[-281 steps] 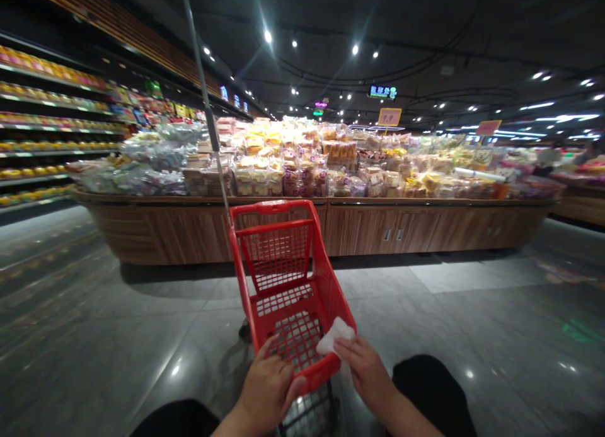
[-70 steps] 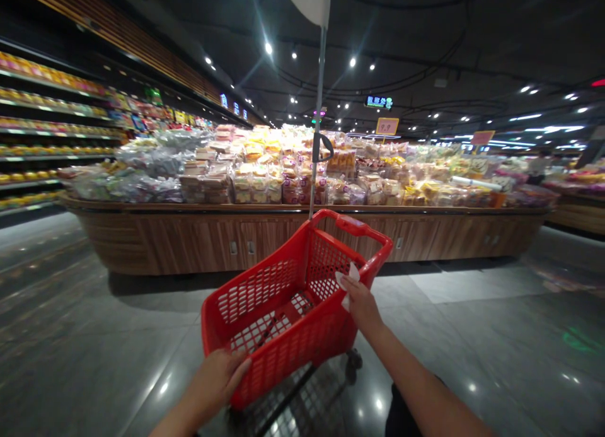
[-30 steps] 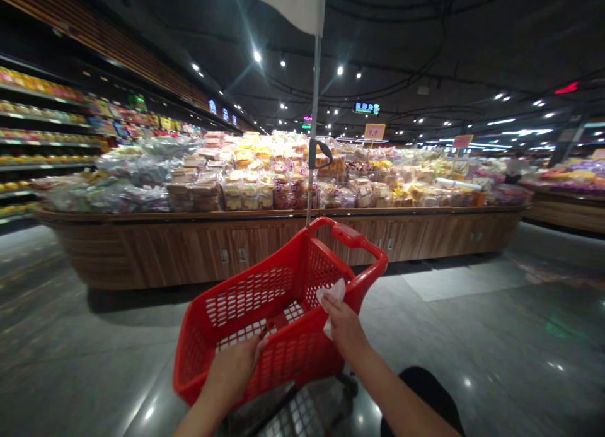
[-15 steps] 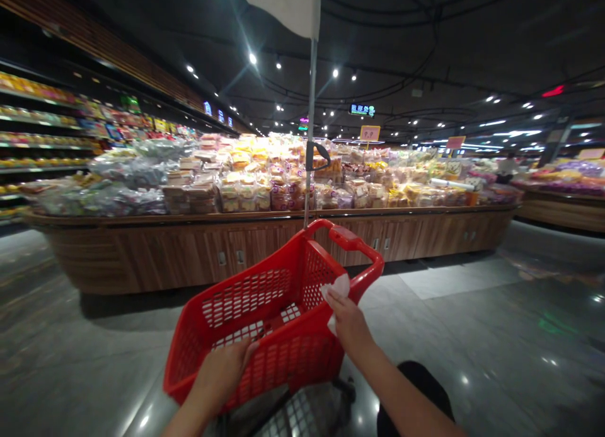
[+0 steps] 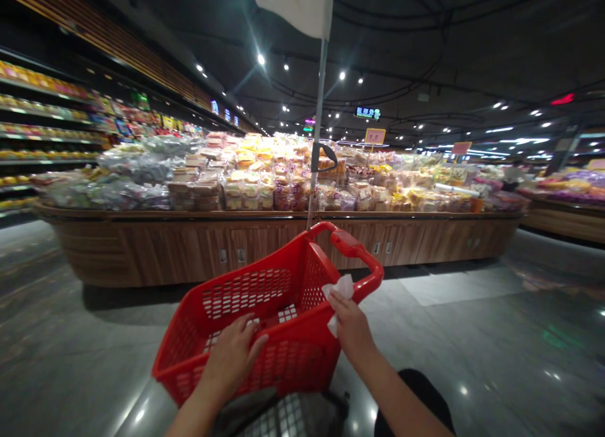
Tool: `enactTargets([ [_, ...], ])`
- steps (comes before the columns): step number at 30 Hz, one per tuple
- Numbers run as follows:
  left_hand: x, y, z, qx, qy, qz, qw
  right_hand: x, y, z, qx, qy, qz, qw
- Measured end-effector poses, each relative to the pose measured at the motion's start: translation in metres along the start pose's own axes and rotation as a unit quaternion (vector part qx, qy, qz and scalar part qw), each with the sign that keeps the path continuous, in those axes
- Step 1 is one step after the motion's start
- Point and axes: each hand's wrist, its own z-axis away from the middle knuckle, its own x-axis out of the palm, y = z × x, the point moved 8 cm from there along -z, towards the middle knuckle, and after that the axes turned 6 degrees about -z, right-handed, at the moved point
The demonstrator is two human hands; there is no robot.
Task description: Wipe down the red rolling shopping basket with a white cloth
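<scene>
A red plastic shopping cart (image 5: 283,355) with lattice walls stands in front of me, its handle (image 5: 352,244) pointing away to the right. My right hand (image 5: 347,317) presses a crumpled white tissue (image 5: 341,290) against the near rim, close to where the handle joins the basket. Its fingers are closed on the tissue. Over the near side rim lies my left hand (image 5: 231,355), thumb and fingers apart, the fingertips reaching above the basket's inside. From what shows, it holds nothing; whether the palm touches the rim is hidden.
Beyond the cart runs a wood-panelled display counter (image 5: 170,248) heaped with packaged foods (image 5: 250,178). A pole (image 5: 319,109) with a white flag (image 5: 297,8) rises behind the cart's handle. Stocked shelves (image 5: 42,118) line the left; another counter (image 5: 567,216) stands right. The floor (image 5: 449,336) is shiny grey tile.
My left hand has loosened from the rim, its fingers now spread over the basket. The cart has turned and shifted slightly leftward. The tissue stays in my right hand at the rim.
</scene>
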Motion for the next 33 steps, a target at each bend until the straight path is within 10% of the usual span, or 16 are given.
enactTargets([
  [5,0.006,0.08,-0.033,0.054,0.019,0.014,0.998,0.016,-0.018,0.007,-0.049,-0.008,-0.06,0.997],
  [13,0.031,0.094,-0.047,0.014,0.001,-0.026,1.0,-0.089,0.059,0.012,0.055,0.285,-0.025,0.957],
  [20,0.035,0.096,-0.047,0.009,-0.004,-0.04,0.999,-0.038,0.039,0.016,0.006,0.189,-0.083,0.978],
  [28,0.04,0.095,-0.043,0.004,-0.015,-0.04,0.999,-0.072,0.074,0.017,0.112,0.29,-0.109,0.944],
  [33,0.039,0.095,-0.041,0.006,-0.014,-0.033,0.999,-0.043,0.055,0.018,0.059,0.191,-0.146,0.969],
])
